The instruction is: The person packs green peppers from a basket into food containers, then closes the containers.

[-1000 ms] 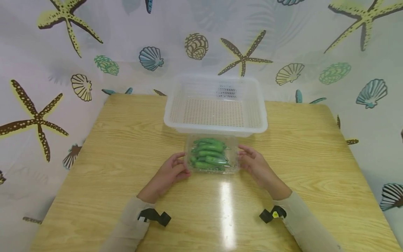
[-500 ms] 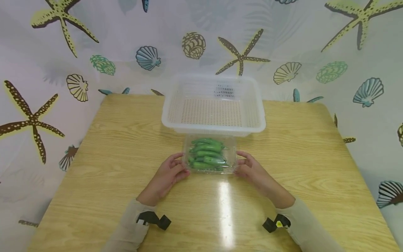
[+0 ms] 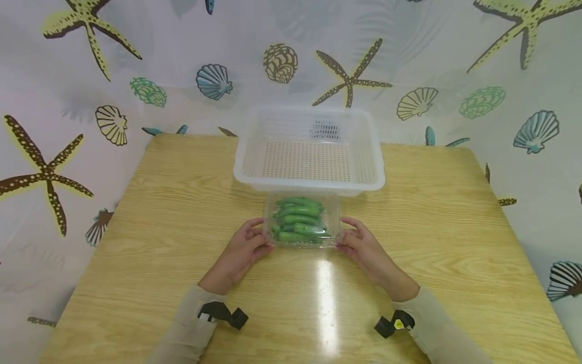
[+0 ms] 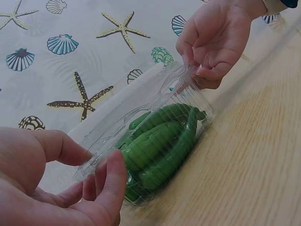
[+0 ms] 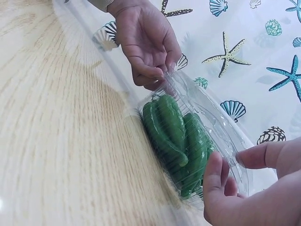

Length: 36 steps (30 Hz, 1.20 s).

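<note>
Two hands meet a clear, thin plastic clamshell box of smooth green pods, midway across a pale wood-grain table, just before a white perforated basket toward the far edge. A seashell-printed curtain surrounds the table. From the left wrist, the left hand pinches the box's near rim. From the right wrist, the right hand has its grip curled on the opposite rim.

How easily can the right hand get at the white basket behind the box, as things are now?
Probably yes. The right hand pinches the clear box at its end; the basket sits just beyond, open-topped, nothing between.
</note>
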{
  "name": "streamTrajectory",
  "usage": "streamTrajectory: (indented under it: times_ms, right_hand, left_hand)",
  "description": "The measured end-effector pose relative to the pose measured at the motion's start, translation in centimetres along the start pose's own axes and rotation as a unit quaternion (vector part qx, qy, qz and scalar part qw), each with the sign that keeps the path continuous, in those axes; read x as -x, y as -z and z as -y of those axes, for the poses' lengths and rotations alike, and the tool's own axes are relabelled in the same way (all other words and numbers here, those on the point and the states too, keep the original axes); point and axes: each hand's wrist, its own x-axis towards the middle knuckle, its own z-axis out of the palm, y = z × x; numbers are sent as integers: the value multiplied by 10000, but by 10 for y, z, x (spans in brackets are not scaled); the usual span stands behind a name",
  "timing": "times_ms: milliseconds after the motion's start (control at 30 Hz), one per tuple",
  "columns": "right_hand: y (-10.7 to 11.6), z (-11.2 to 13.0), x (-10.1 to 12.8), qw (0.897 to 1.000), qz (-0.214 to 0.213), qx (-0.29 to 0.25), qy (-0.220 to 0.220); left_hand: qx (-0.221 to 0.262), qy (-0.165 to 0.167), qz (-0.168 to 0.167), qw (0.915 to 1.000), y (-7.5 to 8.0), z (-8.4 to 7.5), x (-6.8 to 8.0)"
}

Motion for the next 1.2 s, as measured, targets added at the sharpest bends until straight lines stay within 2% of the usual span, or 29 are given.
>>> streamTrajectory:
  times_ms: [467, 867, 1200]
  right_hand:
    - [1, -2, 0, 9998, 43, -205, 44]
    - [4, -3, -4, 9992, 52, -370, 129]
    - [4, -3, -3, 9986, 148, -470, 179]
  left_hand:
    - [-12, -135, 72, 9999, 1, -2, -4]
    - [140, -265, -120, 9995, -3, -3, -6]
    - [141, -266, -90, 9995, -2, -2, -7]
